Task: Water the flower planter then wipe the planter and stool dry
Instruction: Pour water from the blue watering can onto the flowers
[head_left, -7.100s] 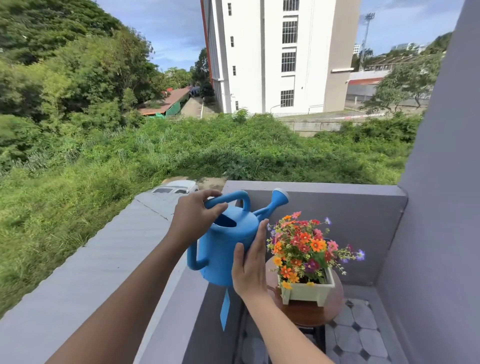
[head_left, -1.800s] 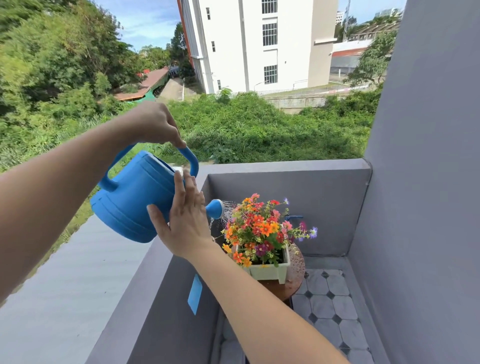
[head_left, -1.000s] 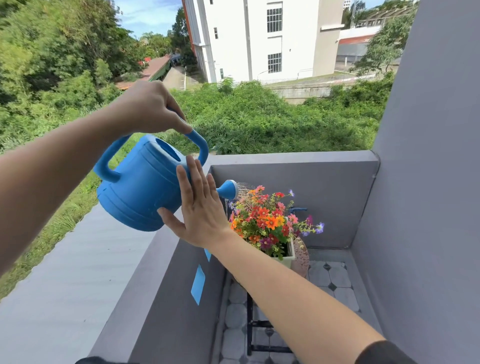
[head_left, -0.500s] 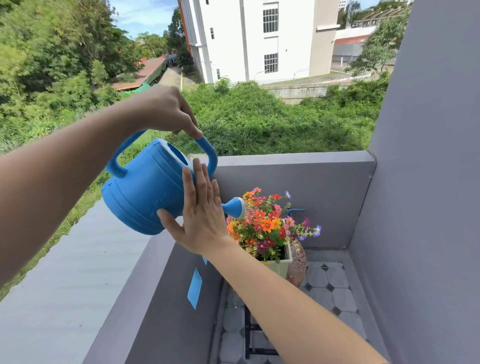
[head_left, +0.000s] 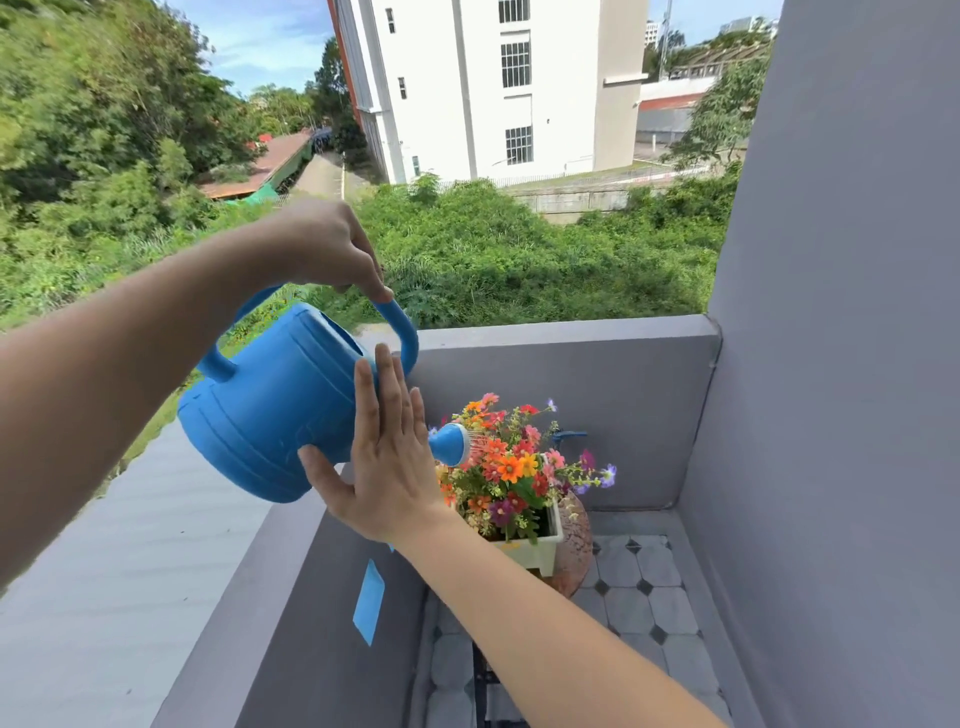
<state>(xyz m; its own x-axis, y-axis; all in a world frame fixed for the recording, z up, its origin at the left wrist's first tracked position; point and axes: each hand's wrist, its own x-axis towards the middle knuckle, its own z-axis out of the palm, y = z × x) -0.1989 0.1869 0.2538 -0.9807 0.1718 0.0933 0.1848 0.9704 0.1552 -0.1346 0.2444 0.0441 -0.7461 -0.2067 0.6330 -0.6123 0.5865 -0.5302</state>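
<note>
Two hands tilt the watering can (head_left: 270, 410): right hand (head_left: 387, 462) flat, fingers straight, on its side; left hand (head_left: 322, 249) clenched round the top handle (head_left: 404, 327). Rose (head_left: 453, 444) overhangs the planter (head_left: 537, 548), toward the stool's (head_left: 577, 540) left edge. Steeper tilting could overshoot, drenching the stool.

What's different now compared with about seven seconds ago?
The watering can has been tipped forward from upright, its spout now down at the flowers. Unchanged: the left hand grips the top handle, the right hand lies flat on its side, the planter sits on the stool.
</note>
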